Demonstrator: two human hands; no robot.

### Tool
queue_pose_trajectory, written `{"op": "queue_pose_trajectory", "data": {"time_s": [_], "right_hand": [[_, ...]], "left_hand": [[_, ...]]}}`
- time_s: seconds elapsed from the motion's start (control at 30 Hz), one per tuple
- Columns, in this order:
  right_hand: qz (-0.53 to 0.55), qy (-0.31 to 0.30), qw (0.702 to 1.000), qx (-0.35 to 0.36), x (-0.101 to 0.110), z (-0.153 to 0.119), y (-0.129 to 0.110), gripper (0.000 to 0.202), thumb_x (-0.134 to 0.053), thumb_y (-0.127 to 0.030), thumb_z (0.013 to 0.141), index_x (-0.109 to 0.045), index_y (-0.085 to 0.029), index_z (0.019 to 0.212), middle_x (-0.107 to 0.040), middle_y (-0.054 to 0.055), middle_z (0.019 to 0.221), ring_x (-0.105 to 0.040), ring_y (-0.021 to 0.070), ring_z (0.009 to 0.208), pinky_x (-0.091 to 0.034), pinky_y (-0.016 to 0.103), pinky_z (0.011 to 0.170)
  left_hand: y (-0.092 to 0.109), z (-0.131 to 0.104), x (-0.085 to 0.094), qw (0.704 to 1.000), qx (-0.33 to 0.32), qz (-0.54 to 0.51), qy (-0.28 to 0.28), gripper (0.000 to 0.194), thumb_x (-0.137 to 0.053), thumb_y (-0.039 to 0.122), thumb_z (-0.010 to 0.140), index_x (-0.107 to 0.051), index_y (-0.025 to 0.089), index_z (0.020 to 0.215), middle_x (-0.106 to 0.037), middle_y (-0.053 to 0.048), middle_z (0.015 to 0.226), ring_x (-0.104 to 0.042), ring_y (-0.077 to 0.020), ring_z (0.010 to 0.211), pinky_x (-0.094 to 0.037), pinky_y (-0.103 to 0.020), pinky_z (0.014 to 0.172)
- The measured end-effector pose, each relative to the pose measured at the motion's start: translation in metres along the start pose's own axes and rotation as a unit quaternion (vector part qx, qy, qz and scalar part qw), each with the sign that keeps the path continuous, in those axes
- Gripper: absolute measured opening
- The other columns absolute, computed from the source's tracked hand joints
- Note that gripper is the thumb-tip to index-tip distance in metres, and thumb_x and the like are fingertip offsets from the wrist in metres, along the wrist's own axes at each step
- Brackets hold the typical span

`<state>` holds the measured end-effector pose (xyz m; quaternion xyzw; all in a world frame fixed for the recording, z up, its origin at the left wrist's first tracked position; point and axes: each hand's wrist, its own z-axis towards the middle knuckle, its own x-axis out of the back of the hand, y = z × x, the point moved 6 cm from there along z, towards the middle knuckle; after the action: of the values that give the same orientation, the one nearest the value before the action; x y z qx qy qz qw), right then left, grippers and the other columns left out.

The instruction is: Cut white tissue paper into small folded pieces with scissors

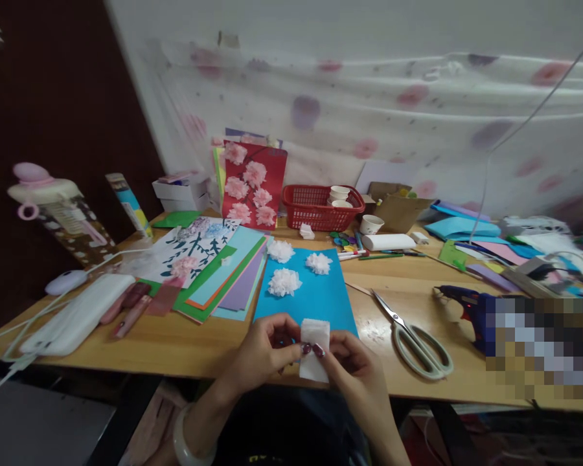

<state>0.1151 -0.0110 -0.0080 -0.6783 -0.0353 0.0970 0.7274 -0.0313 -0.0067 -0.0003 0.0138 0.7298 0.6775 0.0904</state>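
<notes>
A small folded stack of white tissue paper [315, 331] is pinched between both hands, just over the table's front edge. My left hand [271, 353] grips its left side, thumb on the front face. From the other side my right hand [355, 367] presses it with the thumb close to the left one; the remaining fingers are curled behind. Beyond the hands lies a blue sheet [315, 301], its near edge partly hidden by them. Three ruffled white paper flowers [284, 283] rest on its upper part.
Scissors [415, 343] and a dark blue glue gun [466, 304] lie to the right. Coloured paper sheets [245, 288] are stacked left, beside a white power bank [80, 317]. A red basket [315, 217] and a red card with pink flowers [272, 162] stand at the back.
</notes>
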Motion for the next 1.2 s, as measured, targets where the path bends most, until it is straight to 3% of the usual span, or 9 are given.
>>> {"op": "queue_pose_trajectory", "data": {"time_s": [0.23,0.4,0.5,0.6,0.77,0.97,1.1,1.2], "right_hand": [[0.006,-0.031,0.999,0.005,-0.001,0.000,-0.001,0.022,-0.071,-0.040,0.079,-0.069,-0.019,0.086,-0.075,0.003,0.074,-0.068,0.0171,0.065,-0.052,0.024,0.060],[-0.071,-0.013,0.996,0.052,-0.001,0.002,-0.004,0.024,-0.063,-0.037,0.086,-0.069,-0.019,0.100,-0.077,0.008,0.088,-0.071,0.0214,0.076,-0.056,0.028,0.068],[-0.204,0.047,0.969,0.130,0.001,0.004,-0.007,0.020,-0.058,-0.030,0.087,-0.071,-0.021,0.099,-0.077,0.008,0.094,-0.071,0.0237,0.083,-0.056,0.033,0.074],[-0.309,0.096,0.928,0.185,0.000,0.004,-0.006,0.022,-0.054,-0.023,0.085,-0.073,-0.022,0.097,-0.077,0.008,0.093,-0.071,0.0247,0.085,-0.055,0.034,0.074],[-0.361,0.100,0.909,0.181,-0.006,0.007,0.003,0.025,-0.049,-0.024,0.087,-0.070,-0.018,0.098,-0.076,0.011,0.089,-0.070,0.0236,0.076,-0.054,0.032,0.067],[-0.389,0.081,0.900,0.180,-0.010,0.009,0.006,0.023,-0.046,-0.023,0.087,-0.068,-0.018,0.084,-0.073,0.010,0.080,-0.067,0.0229,0.071,-0.050,0.029,0.061],[-0.385,0.071,0.903,0.177,-0.011,0.010,0.008,0.027,-0.046,-0.020,0.087,-0.071,-0.018,0.095,-0.074,0.010,0.081,-0.067,0.0232,0.072,-0.049,0.029,0.062],[-0.383,0.070,0.905,0.173,-0.011,0.010,0.010,0.026,-0.047,-0.019,0.087,-0.072,-0.019,0.092,-0.075,0.010,0.081,-0.067,0.0237,0.071,-0.050,0.030,0.063]], "left_hand": [[-0.006,0.002,0.001,0.999,-0.031,0.030,-0.006,0.018,-0.067,0.029,0.076,-0.061,0.016,0.086,-0.058,0.001,0.073,-0.053,-0.0117,0.065,-0.040,-0.022,0.057],[-0.004,0.001,0.003,0.998,-0.057,0.034,0.014,0.025,-0.063,0.032,0.081,-0.063,0.018,0.102,-0.067,-0.006,0.096,-0.061,-0.0197,0.090,-0.047,-0.029,0.078],[-0.002,-0.001,-0.002,0.993,-0.088,0.060,0.043,0.045,-0.063,0.033,0.083,-0.053,0.021,0.125,-0.059,-0.011,0.129,-0.054,-0.0246,0.118,-0.042,-0.037,0.100],[-0.006,-0.001,-0.015,0.985,-0.121,0.102,0.063,0.062,-0.065,0.030,0.083,-0.038,0.024,0.139,-0.044,-0.011,0.147,-0.039,-0.0256,0.136,-0.029,-0.043,0.113],[-0.013,0.004,-0.026,0.966,-0.193,0.144,0.089,0.056,-0.052,0.026,0.092,-0.031,0.025,0.144,-0.038,-0.011,0.150,-0.035,-0.0229,0.138,-0.030,-0.043,0.114],[-0.004,0.002,-0.028,0.944,-0.234,0.222,0.060,0.038,-0.043,0.022,0.095,-0.051,0.026,0.131,-0.048,-0.008,0.142,-0.041,-0.0222,0.134,-0.032,-0.042,0.113],[0.001,-0.002,-0.027,0.934,-0.258,0.235,0.082,0.052,-0.055,0.027,0.090,-0.041,0.027,0.139,-0.037,-0.010,0.151,-0.031,-0.0274,0.141,-0.028,-0.048,0.115],[-0.001,-0.004,-0.031,0.927,-0.272,0.250,0.059,0.058,-0.057,0.026,0.089,-0.036,0.030,0.143,-0.028,-0.010,0.155,-0.025,-0.0283,0.143,-0.026,-0.050,0.116]]}}
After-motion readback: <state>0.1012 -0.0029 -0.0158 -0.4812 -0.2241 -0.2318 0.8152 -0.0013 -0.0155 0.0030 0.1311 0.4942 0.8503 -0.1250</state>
